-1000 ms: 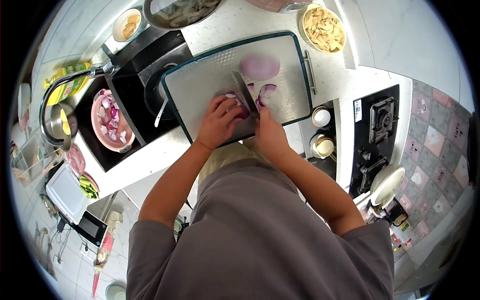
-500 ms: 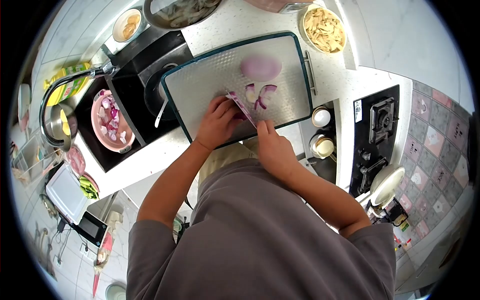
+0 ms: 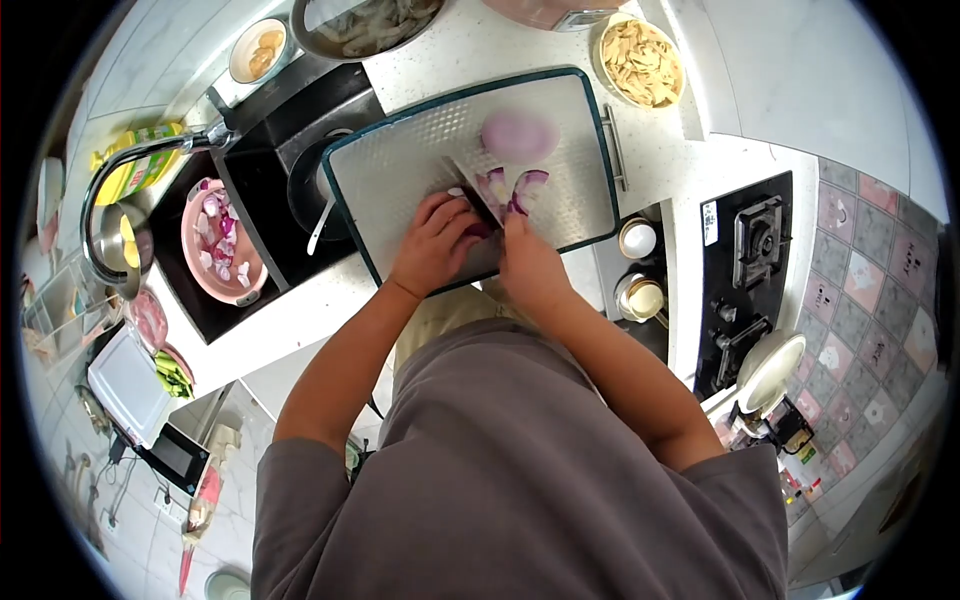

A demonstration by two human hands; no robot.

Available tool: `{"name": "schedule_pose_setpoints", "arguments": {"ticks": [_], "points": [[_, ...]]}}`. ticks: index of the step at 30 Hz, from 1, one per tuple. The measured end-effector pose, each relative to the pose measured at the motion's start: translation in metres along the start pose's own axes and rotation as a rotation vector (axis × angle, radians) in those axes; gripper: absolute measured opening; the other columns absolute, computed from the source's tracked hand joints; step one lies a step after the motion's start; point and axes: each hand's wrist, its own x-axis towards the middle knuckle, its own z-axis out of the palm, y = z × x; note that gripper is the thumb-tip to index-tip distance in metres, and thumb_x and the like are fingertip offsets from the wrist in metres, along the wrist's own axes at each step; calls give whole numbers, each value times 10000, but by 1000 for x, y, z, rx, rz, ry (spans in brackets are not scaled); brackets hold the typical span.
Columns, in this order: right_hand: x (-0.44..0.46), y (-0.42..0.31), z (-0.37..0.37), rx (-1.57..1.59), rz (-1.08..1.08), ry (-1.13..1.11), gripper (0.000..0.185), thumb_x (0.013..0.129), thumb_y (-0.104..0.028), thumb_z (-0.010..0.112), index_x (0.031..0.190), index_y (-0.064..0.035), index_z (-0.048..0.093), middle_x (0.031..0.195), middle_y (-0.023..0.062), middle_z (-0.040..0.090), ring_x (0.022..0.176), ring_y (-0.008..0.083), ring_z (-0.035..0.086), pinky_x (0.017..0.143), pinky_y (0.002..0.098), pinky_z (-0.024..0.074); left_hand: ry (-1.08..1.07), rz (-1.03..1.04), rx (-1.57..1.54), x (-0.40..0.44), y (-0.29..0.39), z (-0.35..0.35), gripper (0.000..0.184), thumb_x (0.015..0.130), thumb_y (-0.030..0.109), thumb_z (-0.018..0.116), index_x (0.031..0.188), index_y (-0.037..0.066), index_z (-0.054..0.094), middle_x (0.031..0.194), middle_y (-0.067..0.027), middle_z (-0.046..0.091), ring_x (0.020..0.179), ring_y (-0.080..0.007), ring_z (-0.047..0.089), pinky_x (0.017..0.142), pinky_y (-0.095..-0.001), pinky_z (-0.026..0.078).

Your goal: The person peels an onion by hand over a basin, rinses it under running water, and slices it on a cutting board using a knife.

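Observation:
My left hand (image 3: 435, 245) is curled over a piece of red onion (image 3: 480, 230) on the metal-surfaced cutting board (image 3: 400, 155), which has a dark green rim. The fingers hide most of that piece. Closed round a knife (image 3: 478, 193), my right hand (image 3: 530, 265) covers its handle. The blade slants up and left, close beside the left fingertips. Cut red onion pieces (image 3: 528, 190) lie just right of the blade. Farther up the board is a smooth, pale purple oval (image 3: 520, 136); it is blurred and I cannot tell what it is.
Left of the board, a black sink (image 3: 255, 160) holds a pink basin (image 3: 190, 250) with onion pieces, under a curved faucet (image 3: 100, 190). A bowl of pale slices (image 3: 642, 65) stands at upper right. A gas stove (image 3: 740, 270) is to the right, with a pan (image 3: 772, 372).
My right hand and the knife have moved slightly up and left, and the blade has turned. An onion piece now lies nearer the blade. My left hand stays almost in place.

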Motion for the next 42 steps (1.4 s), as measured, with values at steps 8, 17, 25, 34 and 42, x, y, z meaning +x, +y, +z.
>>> {"name": "schedule_pose_setpoints", "arguments": {"ticks": [8,17,25,34,42], "points": [[8,-9,0,17,38,49,455,834,-42,637,1236,-17,426,1193,232,593,928,480,663,755,550,551,-31,23,17,-1,2,-2,379,747,96,807,1100,96,670,1229,-82,603,1217,-352,534,1018,-437,484],[-16,-10,-31,78,14,56,607,889,-32,548,1480,-91,420,1279,217,603,993,456,651,834,523,539,43,9,17,-2,2,0,337,755,124,803,1071,97,690,1200,-68,620,1193,-325,553,1001,-417,499],[-5,7,-30,264,1,114,502,864,-171,618,1361,-101,597,1248,222,621,1058,445,632,909,501,525,-7,12,-7,6,3,-8,342,754,119,800,1076,97,686,1196,-63,620,1194,-328,550,1000,-415,494],[-15,3,-84,377,175,-90,384,945,-155,573,1311,-39,599,1020,243,672,1041,453,629,892,493,487,-9,-16,-16,5,6,-8,352,764,129,801,1093,101,678,1200,-62,616,1196,-331,545,1007,-419,489],[-38,-18,-51,100,-7,-27,470,924,-96,573,1382,-99,465,1321,199,533,953,481,648,799,559,541,65,41,41,1,-1,4,350,764,141,806,1093,87,699,1209,-68,632,1184,-324,562,1000,-410,508]]}}
